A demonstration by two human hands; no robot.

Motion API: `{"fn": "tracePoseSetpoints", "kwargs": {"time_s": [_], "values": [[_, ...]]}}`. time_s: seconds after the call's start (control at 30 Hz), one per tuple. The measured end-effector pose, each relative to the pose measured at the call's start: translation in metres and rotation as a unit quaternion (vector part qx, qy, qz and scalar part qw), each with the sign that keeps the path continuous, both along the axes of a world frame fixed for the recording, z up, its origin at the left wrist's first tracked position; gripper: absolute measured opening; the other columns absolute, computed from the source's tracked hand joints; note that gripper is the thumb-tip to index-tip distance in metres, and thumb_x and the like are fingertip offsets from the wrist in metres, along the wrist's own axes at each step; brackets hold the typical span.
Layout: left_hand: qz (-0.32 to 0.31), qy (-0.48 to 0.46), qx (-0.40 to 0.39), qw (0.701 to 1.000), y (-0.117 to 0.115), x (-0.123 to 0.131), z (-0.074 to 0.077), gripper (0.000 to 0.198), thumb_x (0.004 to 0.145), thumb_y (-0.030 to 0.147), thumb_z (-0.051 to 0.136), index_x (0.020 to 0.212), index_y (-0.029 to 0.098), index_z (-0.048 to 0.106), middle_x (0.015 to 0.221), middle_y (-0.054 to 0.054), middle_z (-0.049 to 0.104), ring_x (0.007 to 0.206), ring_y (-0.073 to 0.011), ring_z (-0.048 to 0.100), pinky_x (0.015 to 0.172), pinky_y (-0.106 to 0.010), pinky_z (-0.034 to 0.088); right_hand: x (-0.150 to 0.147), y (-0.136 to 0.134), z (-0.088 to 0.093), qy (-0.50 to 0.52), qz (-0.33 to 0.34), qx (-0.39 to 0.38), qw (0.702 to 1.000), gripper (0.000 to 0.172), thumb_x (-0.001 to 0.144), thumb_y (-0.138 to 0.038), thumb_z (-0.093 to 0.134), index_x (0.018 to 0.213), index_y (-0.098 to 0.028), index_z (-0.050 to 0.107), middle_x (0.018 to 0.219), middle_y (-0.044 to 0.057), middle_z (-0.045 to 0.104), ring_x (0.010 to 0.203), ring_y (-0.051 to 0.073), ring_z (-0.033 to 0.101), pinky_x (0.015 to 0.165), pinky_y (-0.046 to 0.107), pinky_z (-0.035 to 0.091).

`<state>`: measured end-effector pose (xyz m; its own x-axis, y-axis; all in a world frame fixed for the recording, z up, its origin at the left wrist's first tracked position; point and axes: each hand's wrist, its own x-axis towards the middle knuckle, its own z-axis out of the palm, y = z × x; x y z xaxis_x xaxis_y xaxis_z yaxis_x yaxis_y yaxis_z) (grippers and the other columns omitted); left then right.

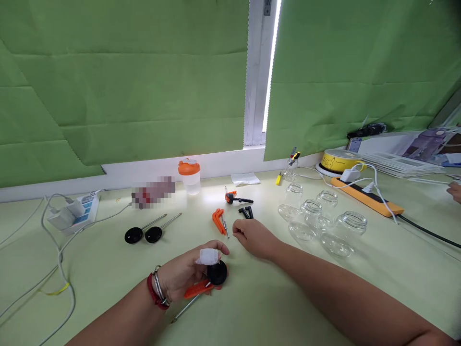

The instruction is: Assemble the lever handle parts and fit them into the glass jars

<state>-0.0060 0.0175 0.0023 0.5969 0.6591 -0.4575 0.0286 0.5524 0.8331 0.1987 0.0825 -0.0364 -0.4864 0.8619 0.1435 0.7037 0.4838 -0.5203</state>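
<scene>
My left hand, its thumb wrapped in white tape, is closed around a metal rod with a round black disc and an orange handle piece. The rod sticks out below the hand, towards the front left. My right hand rests low over the table with curled fingers, right beside some bent black handle pieces; whatever its fingertips hold is hidden. Left of it lie bent orange handle pieces and a short metal rod. Behind is an assembled orange-and-black crank.
Two black discs on rods lie to the left. Several glass jars stand at right, before an orange power strip. An orange-lidded cup, a tissue and screwdrivers in a jar line the back. White cables run at left.
</scene>
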Motion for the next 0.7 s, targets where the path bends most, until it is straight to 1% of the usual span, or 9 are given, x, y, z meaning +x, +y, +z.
{"fn": "tracePoseSetpoints", "kwargs": {"time_s": [0.07,0.13,0.17,0.23,0.33,0.43,0.5,0.6,0.7], "values": [[0.000,-0.004,0.001,1.000,0.000,0.001,0.001,0.036,0.073,0.035,0.050,0.106,0.022,0.047,0.072,-0.004,0.059,0.067,-0.0206,0.059,0.052,-0.025,0.038,-0.003,-0.004,0.001,0.127,0.018,-0.114,0.985,0.012,0.082,-0.018,0.048,0.086,-0.017,0.060,0.068,-0.001,0.060,0.060,0.011,0.056,0.056,0.023,0.040],[-0.003,-0.007,0.003,1.000,0.000,0.001,0.001,0.038,0.072,0.035,0.051,0.108,0.022,0.047,0.071,-0.004,0.058,0.066,-0.0203,0.059,0.052,-0.025,0.038,-0.005,-0.009,0.002,0.257,0.045,-0.245,0.934,0.012,0.079,-0.023,0.054,0.085,-0.015,0.062,0.060,-0.002,0.057,0.053,0.010,0.054,0.052,0.023,0.042],[-0.004,-0.007,0.003,1.000,0.000,0.002,0.002,0.039,0.072,0.034,0.051,0.109,0.022,0.047,0.071,-0.003,0.058,0.066,-0.0199,0.059,0.052,-0.025,0.038,-0.007,-0.011,0.003,0.300,0.061,-0.289,0.907,0.014,0.077,-0.025,0.058,0.084,-0.014,0.064,0.059,-0.002,0.058,0.052,0.010,0.054,0.051,0.023,0.043],[-0.003,-0.010,0.004,1.000,0.000,0.002,0.002,0.044,0.072,0.034,0.053,0.113,0.021,0.046,0.074,-0.004,0.059,0.065,-0.0189,0.058,0.052,-0.024,0.037,-0.008,-0.014,0.005,0.355,0.092,-0.335,0.868,0.019,0.072,-0.028,0.065,0.082,-0.012,0.066,0.062,0.000,0.060,0.053,0.010,0.055,0.051,0.024,0.045],[-0.010,-0.026,0.017,0.999,0.000,0.003,0.003,0.046,0.072,0.035,0.054,0.115,0.021,0.047,0.085,-0.006,0.060,0.064,-0.0177,0.058,0.050,-0.024,0.036,-0.010,-0.020,0.011,0.389,0.109,-0.366,0.839,0.025,0.067,-0.031,0.071,0.083,-0.012,0.068,0.066,0.001,0.062,0.053,0.010,0.057,0.053,0.025,0.046],[-0.020,-0.034,0.028,0.999,0.000,0.005,0.004,0.041,0.073,0.035,0.054,0.111,0.021,0.050,0.095,-0.007,0.059,0.064,-0.0162,0.057,0.049,-0.024,0.034,-0.012,-0.025,0.015,0.391,0.114,-0.365,0.837,0.024,0.066,-0.029,0.072,0.081,-0.012,0.068,0.061,0.000,0.061,0.051,0.010,0.057,0.053,0.026,0.047],[-0.013,-0.025,0.029,0.999,0.000,0.005,0.005,0.038,0.072,0.035,0.055,0.107,0.020,0.051,0.093,-0.006,0.059,0.063,-0.0155,0.057,0.049,-0.024,0.034,-0.014,-0.027,0.018,0.388,0.128,-0.346,0.845,0.018,0.067,-0.026,0.071,0.079,-0.013,0.068,0.064,-0.001,0.062,0.053,0.010,0.057,0.055,0.025,0.047],[0.002,-0.012,0.034,0.999,-0.001,0.007,0.005,0.034,0.068,0.036,0.058,0.096,0.018,0.053,0.080,-0.003,0.058,0.062,-0.0164,0.056,0.051,-0.024,0.036,-0.017,-0.031,0.021,0.353,0.157,-0.275,0.880,0.006,0.070,-0.017,0.066,0.076,-0.016,0.069,0.070,-0.001,0.062,0.061,0.009,0.056,0.060,0.024,0.048],[-0.004,-0.010,0.044,0.999,-0.001,0.007,0.004,0.034,0.067,0.037,0.059,0.094,0.018,0.053,0.076,-0.003,0.056,0.063,-0.0169,0.056,0.051,-0.025,0.037,-0.020,-0.032,0.023,0.320,0.182,-0.198,0.908,0.010,0.072,-0.011,0.063,0.074,-0.018,0.069,0.072,-0.002,0.063,0.069,0.010,0.057,0.066,0.022,0.047]]}}
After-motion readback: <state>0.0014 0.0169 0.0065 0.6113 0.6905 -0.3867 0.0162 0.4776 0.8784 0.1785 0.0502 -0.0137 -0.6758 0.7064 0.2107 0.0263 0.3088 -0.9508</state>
